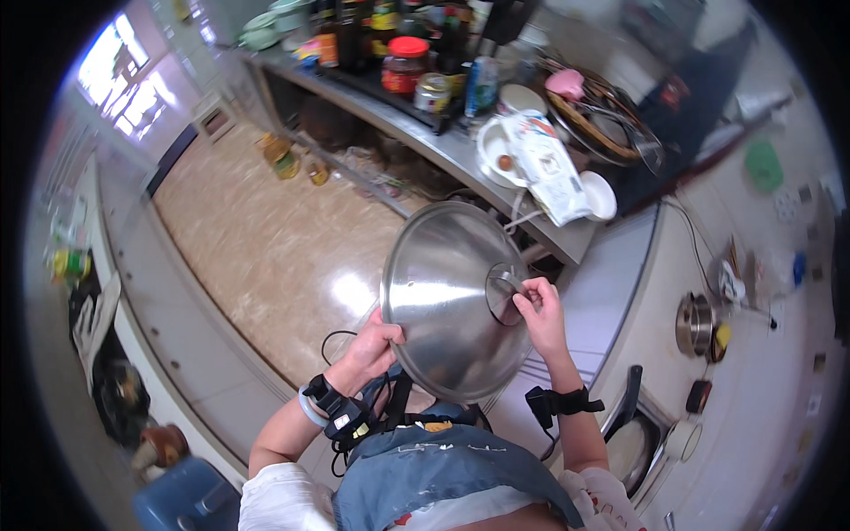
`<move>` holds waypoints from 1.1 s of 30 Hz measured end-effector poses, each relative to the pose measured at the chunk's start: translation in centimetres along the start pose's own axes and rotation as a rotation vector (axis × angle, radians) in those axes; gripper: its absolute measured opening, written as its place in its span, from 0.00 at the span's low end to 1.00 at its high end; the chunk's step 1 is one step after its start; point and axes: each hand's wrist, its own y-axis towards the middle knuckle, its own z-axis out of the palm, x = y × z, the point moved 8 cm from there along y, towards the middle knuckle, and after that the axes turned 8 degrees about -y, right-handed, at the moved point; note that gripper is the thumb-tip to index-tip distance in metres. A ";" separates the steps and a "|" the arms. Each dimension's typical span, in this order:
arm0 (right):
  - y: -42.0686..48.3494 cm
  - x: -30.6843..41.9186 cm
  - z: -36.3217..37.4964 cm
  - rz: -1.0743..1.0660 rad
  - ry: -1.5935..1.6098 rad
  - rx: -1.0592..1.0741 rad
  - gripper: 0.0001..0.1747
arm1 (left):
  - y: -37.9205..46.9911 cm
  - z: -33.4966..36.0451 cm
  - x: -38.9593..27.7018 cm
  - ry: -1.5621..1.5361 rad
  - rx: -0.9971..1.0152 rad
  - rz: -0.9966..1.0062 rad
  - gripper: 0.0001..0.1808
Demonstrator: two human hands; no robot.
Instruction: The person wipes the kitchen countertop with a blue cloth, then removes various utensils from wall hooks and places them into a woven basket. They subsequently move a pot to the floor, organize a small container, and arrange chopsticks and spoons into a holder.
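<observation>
A large domed stainless steel pot lid is held up in front of my body, tilted so that its outer face shows. My left hand grips its rim at the lower left, thumb on the outer face. On the other side my right hand pinches the knob at the lid's centre between thumb and fingers. Straps with small black devices sit on both wrists. A blue apron lies below the lid. The inner face of the lid is hidden.
Ahead stands a metal-edged counter with a red-capped jar, several bottles, a white packet and a basket of utensils. Oil bottles stand on the tiled floor. At right are a steel pot and a pan.
</observation>
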 end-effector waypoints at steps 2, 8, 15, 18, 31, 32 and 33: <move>0.1 2.1 3.9 -0.096 -0.105 0.156 0.21 | -1.4 -2.7 -1.6 0.017 -0.031 0.081 0.38; 2.1 -0.1 15.7 -0.144 -0.074 0.393 0.19 | -2.6 -11.5 -4.9 -0.022 -0.152 0.218 0.40; 5.3 -2.1 27.6 0.364 0.320 0.651 0.05 | 1.7 -22.9 -10.8 -0.033 -0.195 0.236 0.38; 8.9 -2.8 32.2 0.416 0.320 0.601 0.07 | 3.3 -26.1 -16.1 0.159 -0.339 0.474 0.39; 36.4 -18.3 40.6 0.408 0.126 0.045 0.16 | -0.1 -40.1 -30.1 0.086 -0.763 0.507 0.24; 38.5 -20.2 40.7 0.392 0.103 -0.023 0.15 | 0.1 -41.0 -30.1 0.046 -0.801 0.501 0.24; 40.3 -22.0 40.5 0.376 0.076 -0.093 0.14 | 0.4 -42.0 -29.9 0.003 -0.837 0.493 0.25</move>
